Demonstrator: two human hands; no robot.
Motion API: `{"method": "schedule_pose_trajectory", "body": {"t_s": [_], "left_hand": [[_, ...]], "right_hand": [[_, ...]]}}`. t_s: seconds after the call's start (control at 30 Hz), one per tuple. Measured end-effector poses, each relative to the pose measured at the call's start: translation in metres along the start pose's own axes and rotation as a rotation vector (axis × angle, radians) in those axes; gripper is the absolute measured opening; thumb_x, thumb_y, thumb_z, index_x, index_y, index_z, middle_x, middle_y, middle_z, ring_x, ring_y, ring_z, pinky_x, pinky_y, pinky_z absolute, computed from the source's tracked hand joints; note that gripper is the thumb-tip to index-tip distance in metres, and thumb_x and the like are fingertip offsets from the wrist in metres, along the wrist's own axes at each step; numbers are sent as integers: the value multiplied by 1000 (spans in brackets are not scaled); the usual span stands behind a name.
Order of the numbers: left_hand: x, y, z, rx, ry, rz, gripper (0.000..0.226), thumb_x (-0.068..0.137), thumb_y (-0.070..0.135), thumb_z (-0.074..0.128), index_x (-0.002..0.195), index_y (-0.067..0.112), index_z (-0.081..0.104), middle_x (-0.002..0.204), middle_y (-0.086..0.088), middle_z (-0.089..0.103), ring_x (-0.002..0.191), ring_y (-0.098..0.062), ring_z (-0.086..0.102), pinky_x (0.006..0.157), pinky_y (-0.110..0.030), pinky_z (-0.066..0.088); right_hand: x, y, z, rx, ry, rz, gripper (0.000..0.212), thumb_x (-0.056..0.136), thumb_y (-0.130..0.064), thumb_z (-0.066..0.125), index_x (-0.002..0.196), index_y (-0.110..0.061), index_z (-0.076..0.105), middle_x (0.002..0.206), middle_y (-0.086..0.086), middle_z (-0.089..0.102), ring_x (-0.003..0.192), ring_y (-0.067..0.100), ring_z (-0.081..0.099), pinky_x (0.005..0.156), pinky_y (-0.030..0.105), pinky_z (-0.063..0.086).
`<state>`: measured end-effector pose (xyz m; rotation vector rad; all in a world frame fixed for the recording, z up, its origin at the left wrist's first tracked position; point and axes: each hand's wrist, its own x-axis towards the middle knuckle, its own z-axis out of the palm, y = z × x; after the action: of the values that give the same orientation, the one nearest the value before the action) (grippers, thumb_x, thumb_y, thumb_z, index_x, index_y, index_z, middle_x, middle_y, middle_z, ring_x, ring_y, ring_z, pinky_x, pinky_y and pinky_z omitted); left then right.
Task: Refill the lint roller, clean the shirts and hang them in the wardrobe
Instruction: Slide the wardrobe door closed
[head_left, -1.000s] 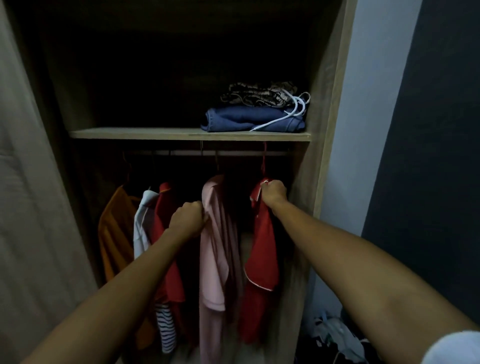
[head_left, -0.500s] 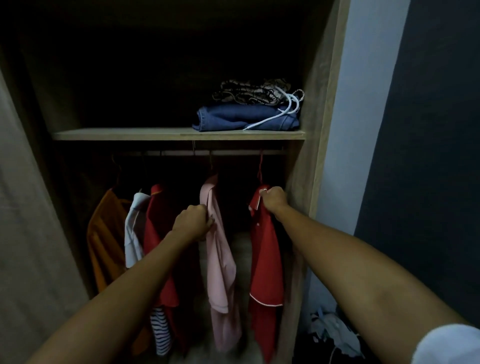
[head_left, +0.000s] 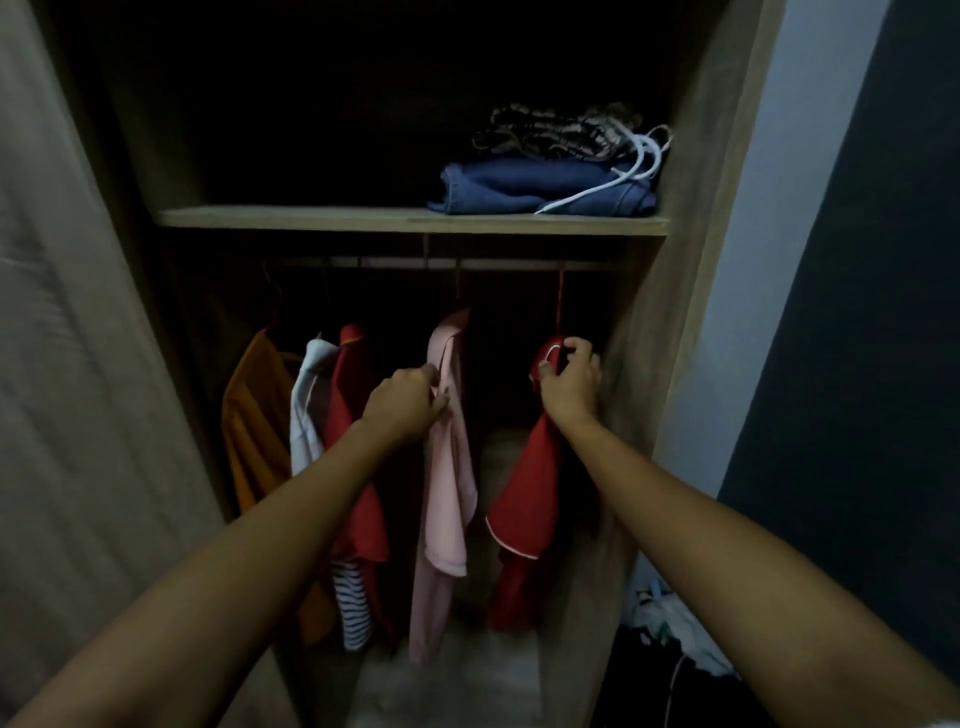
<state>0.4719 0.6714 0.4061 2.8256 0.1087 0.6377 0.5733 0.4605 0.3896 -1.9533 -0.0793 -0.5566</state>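
The red shirt (head_left: 524, 499) with pale piping is hanging from the rail (head_left: 467, 263) at its far right end, just beside the wardrobe's right side panel (head_left: 670, 332), on a thin red hanger (head_left: 560, 301). The person's right hand (head_left: 570, 383) is gripping it at the collar, the fingers (head_left: 576, 345) curling closed over the top of the garment where the hanger meets it. Further left along the rail, with a dark gap between, the pink shirt (head_left: 448, 467) is hanging, and the left hand (head_left: 405, 402) is pinching its front edge near the collar, fingers folded shut on the cloth. Left of that hand, still under the rail, another red shirt (head_left: 353, 467) is hanging close against a white garment (head_left: 306, 405), with a striped piece (head_left: 354, 608) showing below them, and an orange garment (head_left: 254, 415) is hanging furthest left, nearest the wardrobe's open door (head_left: 67, 389). Directly above the rail, the wooden shelf (head_left: 311, 217) is carrying a folded blue denim piece (head_left: 535, 189) towards its right end, with a dark patterned cloth (head_left: 550, 132) lying on top and white cords (head_left: 641, 161) trailing over both. To the right of the rail, beyond the side panel, a pale wall (head_left: 758, 234) is standing, and low down at its foot a heap of light cloth (head_left: 670, 623) is lying on the floor. Both bare forearms are reaching forward into the wardrobe.
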Motion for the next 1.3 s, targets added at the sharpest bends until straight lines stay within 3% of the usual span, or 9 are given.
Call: {"method": "schedule_pose_trajectory", "body": {"t_s": [0.23,0.33,0.43,0.6,0.77,0.87,0.93,1.17,1.3], "left_hand": [[-38,-62,-41,-56,515,142,36,97,35,58,124,14,64,114,-9,66,108,-29,58,88,-40,45],[-58,-108,-69,-10,745,148,37,96,31,60,127,12,65,120,-9,65,114,-30,57,89,-41,43],[-73,-159,-90,25,878,107,44,96,29,60,137,11,59,133,-12,61,122,-34,55,101,-46,42],[-87,-234,-101,47,916,110,49,97,25,60,143,10,53,147,-16,50,137,-34,44,110,-51,36],[-93,-298,-89,-11,801,85,55,101,23,57,151,9,41,158,-20,35,149,-34,25,116,-63,24],[-93,-313,-81,26,777,105,57,100,23,58,152,11,38,159,-22,33,149,-36,23,117,-64,22],[-90,-317,-77,52,804,111,57,100,24,59,151,13,38,157,-23,36,148,-36,25,115,-62,26],[-86,-318,-71,72,817,84,55,100,29,58,150,13,44,156,-21,39,146,-39,31,116,-60,26],[-85,-315,-71,78,828,102,55,99,32,60,148,13,46,154,-22,42,145,-39,34,115,-60,28]], "right_hand": [[-110,-35,50,211,-131,-285,19,90,-16,64,107,-16,56,102,-3,59,80,7,57,71,19,47],[-161,-44,102,259,-287,-254,4,91,-15,62,94,-15,60,75,-2,59,61,1,54,62,20,45],[-213,-45,165,221,-489,-179,11,89,-31,58,84,-22,62,65,-2,62,58,15,62,58,31,53],[-298,-30,262,0,-659,-158,43,87,-38,57,57,-8,50,52,9,58,50,20,56,52,38,48],[-357,-9,323,-235,-769,-41,48,91,-31,62,49,-16,41,50,5,46,55,18,49,56,34,38],[-378,-3,345,-417,-768,55,43,93,-44,56,78,-6,70,80,12,70,81,28,66,70,35,49],[-385,-5,355,-488,-752,83,49,94,-49,53,96,-4,72,95,14,72,92,30,67,77,35,51],[-386,-26,365,-500,-709,72,39,93,-41,54,90,-5,71,89,13,70,86,28,66,73,33,49],[-387,-24,364,-495,-762,106,39,98,-37,47,102,-4,69,104,17,68,99,31,65,77,34,47]]}}
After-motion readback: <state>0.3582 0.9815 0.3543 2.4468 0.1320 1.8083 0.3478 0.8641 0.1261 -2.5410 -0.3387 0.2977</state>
